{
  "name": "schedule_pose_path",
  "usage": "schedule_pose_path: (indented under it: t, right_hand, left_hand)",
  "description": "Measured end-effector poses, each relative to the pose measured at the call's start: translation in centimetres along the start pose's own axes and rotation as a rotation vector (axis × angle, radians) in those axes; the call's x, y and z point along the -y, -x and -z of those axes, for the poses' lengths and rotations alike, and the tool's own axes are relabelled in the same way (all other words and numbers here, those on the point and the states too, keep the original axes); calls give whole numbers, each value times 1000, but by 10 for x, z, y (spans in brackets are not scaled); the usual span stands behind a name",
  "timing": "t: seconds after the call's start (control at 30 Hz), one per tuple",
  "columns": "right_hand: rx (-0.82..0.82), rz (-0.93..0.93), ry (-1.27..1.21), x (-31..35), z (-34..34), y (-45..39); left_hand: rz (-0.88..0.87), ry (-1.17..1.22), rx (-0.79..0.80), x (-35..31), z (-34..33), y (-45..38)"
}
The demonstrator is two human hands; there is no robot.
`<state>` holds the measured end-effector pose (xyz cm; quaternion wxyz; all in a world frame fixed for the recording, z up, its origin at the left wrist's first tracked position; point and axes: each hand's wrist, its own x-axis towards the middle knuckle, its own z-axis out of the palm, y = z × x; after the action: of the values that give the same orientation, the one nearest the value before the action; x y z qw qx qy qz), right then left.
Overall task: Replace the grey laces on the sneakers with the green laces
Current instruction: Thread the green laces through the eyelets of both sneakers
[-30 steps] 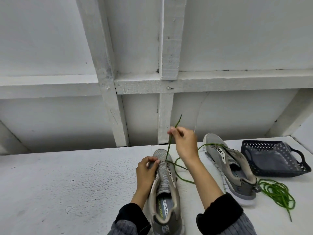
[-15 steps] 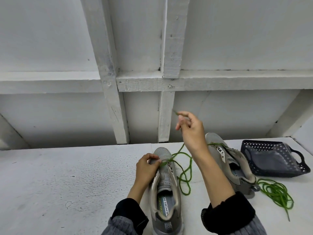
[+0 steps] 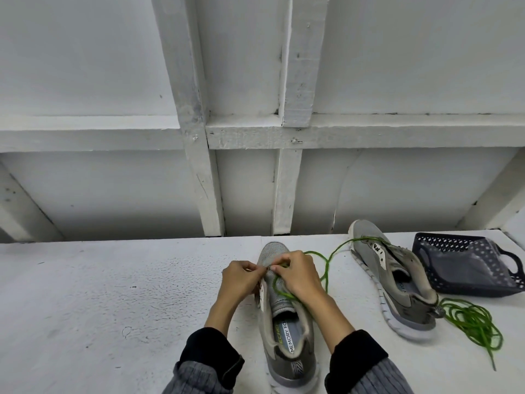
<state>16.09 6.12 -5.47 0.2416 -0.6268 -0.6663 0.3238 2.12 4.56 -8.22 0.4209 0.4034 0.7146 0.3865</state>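
Observation:
A grey sneaker (image 3: 287, 334) stands in front of me on the white table, toe pointing away. My left hand (image 3: 241, 280) pinches the left eyelet flap near the toe. My right hand (image 3: 298, 275) pinches a green lace (image 3: 326, 268) at the same spot; the lace loops across the tongue and trails right over a second grey sneaker (image 3: 397, 285). The fingertips of both hands meet over the front eyelets, which they hide. Another green lace (image 3: 477, 322) lies bundled behind the second sneaker's heel.
A dark perforated plastic basket (image 3: 466, 265) holding a clear bag sits at the far right. A white wall with wooden beams (image 3: 199, 137) rises behind the table's back edge. The table (image 3: 99, 308) spreads to the left.
My right hand came down from in front of the wall to the sneaker's toe with the lace. The left hand stayed at the front eyelets. The lace's slack now lies farther right.

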Motion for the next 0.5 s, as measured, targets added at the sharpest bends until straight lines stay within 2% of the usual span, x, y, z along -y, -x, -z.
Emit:
schedule_pose_path:
  t: [0.1,0.23,0.5]
  right_hand:
    - [-4,-2,128,0,-1,3]
    - [-22,99,337,4,-4,6]
    - [-84,81,316,2,-14,5]
  left_hand:
    - [-15,3,9,0,-1,2]
    - [72,129,114,4,5,0]
    - [87,216,192,10,7,-2]
